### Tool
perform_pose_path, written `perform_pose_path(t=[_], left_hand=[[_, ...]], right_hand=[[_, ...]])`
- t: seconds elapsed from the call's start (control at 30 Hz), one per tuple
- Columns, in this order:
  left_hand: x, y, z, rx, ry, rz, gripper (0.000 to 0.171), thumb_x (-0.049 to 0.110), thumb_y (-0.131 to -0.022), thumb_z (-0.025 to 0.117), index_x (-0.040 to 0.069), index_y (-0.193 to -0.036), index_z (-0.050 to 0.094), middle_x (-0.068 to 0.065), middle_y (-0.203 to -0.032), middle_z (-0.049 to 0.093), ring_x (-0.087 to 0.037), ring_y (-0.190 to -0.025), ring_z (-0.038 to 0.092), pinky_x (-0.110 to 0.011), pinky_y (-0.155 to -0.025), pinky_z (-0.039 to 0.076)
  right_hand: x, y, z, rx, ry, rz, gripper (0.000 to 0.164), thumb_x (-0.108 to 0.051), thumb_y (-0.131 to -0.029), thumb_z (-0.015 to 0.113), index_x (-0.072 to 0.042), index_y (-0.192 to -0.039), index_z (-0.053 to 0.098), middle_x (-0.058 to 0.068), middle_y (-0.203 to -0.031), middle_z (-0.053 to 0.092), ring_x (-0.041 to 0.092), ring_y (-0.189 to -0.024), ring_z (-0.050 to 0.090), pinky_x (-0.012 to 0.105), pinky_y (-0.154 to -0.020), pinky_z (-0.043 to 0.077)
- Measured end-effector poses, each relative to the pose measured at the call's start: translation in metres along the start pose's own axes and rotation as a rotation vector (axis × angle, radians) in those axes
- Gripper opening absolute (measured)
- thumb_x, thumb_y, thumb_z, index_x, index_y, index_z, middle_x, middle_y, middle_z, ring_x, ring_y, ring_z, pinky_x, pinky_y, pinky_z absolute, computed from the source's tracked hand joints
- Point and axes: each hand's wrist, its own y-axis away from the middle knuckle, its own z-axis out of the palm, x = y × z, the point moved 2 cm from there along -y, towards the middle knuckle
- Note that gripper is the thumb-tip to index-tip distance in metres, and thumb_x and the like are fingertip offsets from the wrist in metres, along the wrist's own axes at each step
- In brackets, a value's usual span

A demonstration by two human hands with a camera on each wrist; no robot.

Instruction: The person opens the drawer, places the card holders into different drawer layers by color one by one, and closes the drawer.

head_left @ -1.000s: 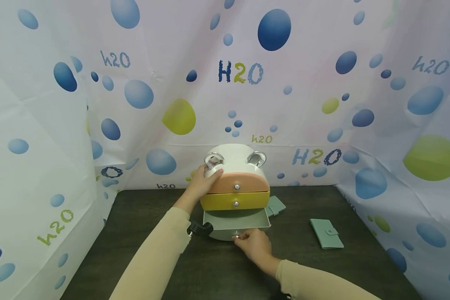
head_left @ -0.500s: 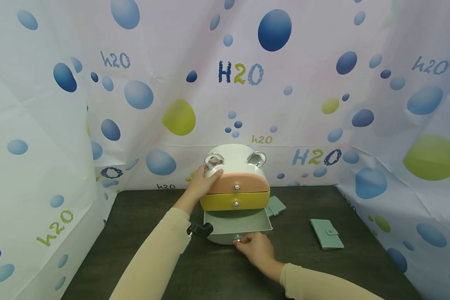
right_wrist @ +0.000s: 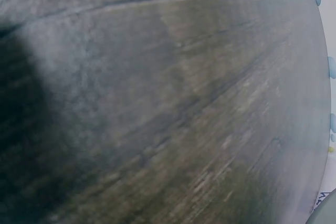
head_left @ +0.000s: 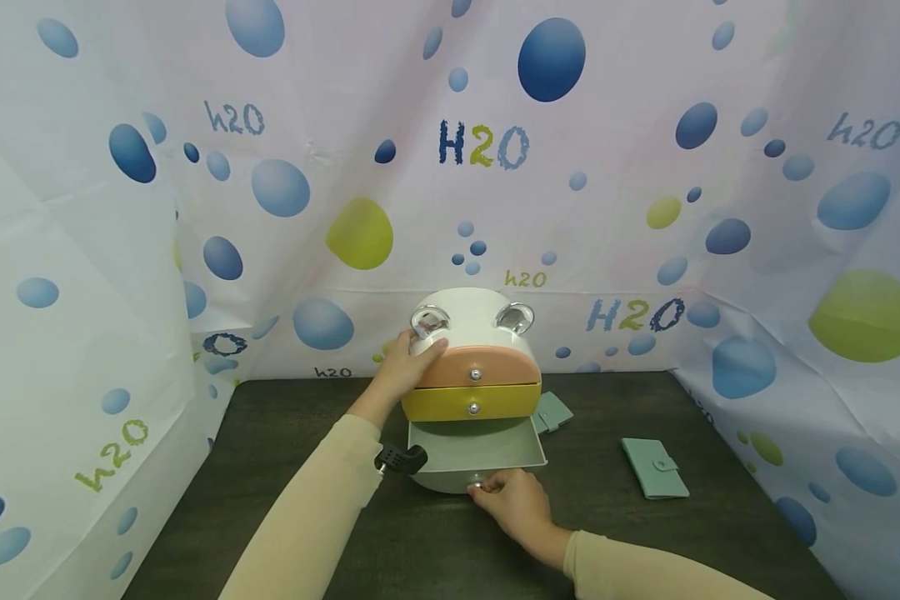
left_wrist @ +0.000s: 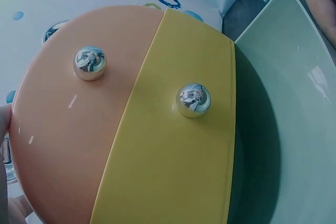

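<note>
A small drawer cabinet (head_left: 467, 321) with a white rounded top and two silver loop handles stands on the table. Its orange drawer (head_left: 450, 365) and yellow drawer (head_left: 435, 404) are closed; the pale green bottom drawer (head_left: 465, 450) is pulled far out, its visible inside bare. My left hand (head_left: 405, 364) holds the cabinet's upper left shoulder, thumb at the orange front. In the left wrist view, bits of that hand show at the left edge. My right hand (head_left: 517, 502) pinches the bottom drawer's silver knob (head_left: 476, 485) between thumb and fingers.
A pale green snap-strap wallet (head_left: 654, 468) lies on the dark wooden table (head_left: 307, 533) at right. A similar wallet (head_left: 552, 412) lies partly hidden behind the cabinet's right side. Printed cloth (head_left: 615, 192) hangs at the back and sides. The right wrist view shows mostly blurred tabletop (right_wrist: 157, 87).
My right hand has moved toward me, and the bottom drawer has slid further out with it. The left hand stays in place on the cabinet.
</note>
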Motion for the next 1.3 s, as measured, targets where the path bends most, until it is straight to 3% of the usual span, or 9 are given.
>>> perform_pose_path(t=[0.6,0.97,1.3], left_hand=[[-0.0004,-0.0006,0.0002,0.000,-0.021,-0.015,0.101,0.072,-0.089,0.053,0.004,-0.158,0.021,-0.021,-0.161,0.025,-0.041,-0.147,0.025,-0.060,-0.116,0.023],[-0.0016,-0.0015,-0.0001,-0.001,-0.012,-0.016,0.100,0.072,-0.090,0.053,0.006,-0.158,0.022,-0.021,-0.161,0.025,-0.041,-0.147,0.025,-0.059,-0.117,0.023],[-0.0010,-0.0015,0.0006,-0.004,0.015,-0.012,0.101,0.072,-0.089,0.054,0.006,-0.158,0.022,-0.020,-0.162,0.024,-0.040,-0.148,0.024,-0.058,-0.117,0.022]], right_hand=[[0.0004,0.0035,-0.0016,0.009,-0.019,0.008,0.025,-0.040,-0.079,0.083,-0.025,-0.063,0.072,-0.020,-0.055,0.057,0.000,-0.050,0.046,0.024,-0.045,0.039],[0.0042,0.0002,-0.0051,-0.081,-0.050,0.000,0.022,-0.041,-0.082,0.081,-0.023,-0.071,0.075,-0.016,-0.062,0.064,0.000,-0.053,0.052,0.025,-0.048,0.043],[0.0017,0.0012,-0.0047,-0.105,-0.061,-0.012,0.021,-0.039,-0.083,0.080,-0.020,-0.073,0.076,-0.015,-0.062,0.065,0.000,-0.054,0.053,0.025,-0.049,0.043]])
